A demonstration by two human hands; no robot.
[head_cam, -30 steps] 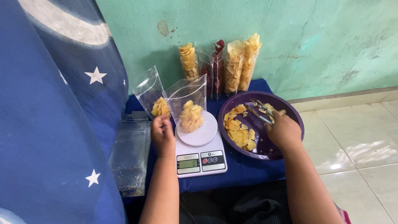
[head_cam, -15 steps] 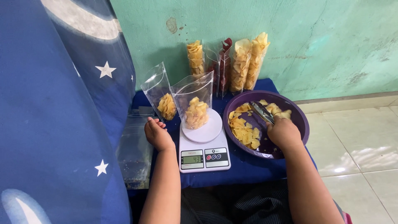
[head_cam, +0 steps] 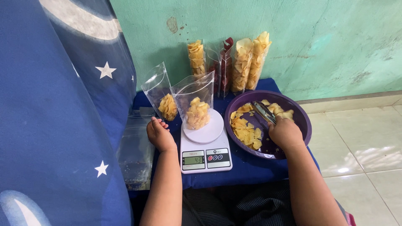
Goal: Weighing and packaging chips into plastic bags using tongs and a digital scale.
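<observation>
a purple bowl (head_cam: 300,125) of yellow chips (head_cam: 244,127) is seen on a blue cloth (head_cam: 251,167). the scale (head_cam: 205,146) is white. the curtain (head_cam: 54,125) is blue, patterned with white stars. the wall (head_cam: 293,37) is green. the tongs (head_cam: 264,112) appear silvery.

Wall (head_cam: 326,37): green plaster, stained, scuffed | Floor (head_cam: 360,142): pale glossy tiles, light glare | Curtain (head_cam: 50,125): blue, white stars, left edge | Low table cloth (head_cam: 251,171): blue, against wall

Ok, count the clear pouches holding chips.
6: one on the scale, one just left of it, and four leaning on the green wall. More may hide behind.
</observation>
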